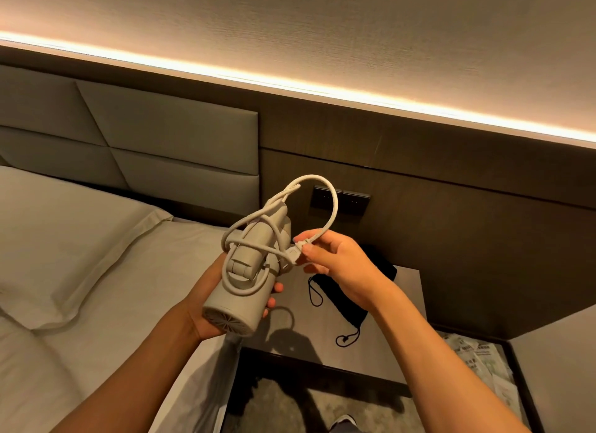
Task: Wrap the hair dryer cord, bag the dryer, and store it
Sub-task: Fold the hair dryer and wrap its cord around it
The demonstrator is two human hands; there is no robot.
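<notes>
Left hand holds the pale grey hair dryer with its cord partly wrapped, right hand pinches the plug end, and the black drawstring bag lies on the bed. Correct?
Not quite. The head view shows the black drawstring bag on the grey nightstand top, not the bed. The rest holds: left hand holds the pale grey hair dryer, right hand pinches the plug end.

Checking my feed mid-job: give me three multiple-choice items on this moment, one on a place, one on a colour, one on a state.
1. Where does the drawstring bag lie?
A. on the pillow
B. on the bedside table
C. on the floor

2. What colour is the bag?
A. black
B. white
C. red

3. How is the cord now?
A. fully uncoiled
B. partly wrapped around the hair dryer
C. plugged into the wall

Key: 1 B, it rests on the tabletop; 2 A, dark fabric and strings; 3 B, loops circle the body while the right hand holds the plug end and the left hand holds the dryer.
</notes>
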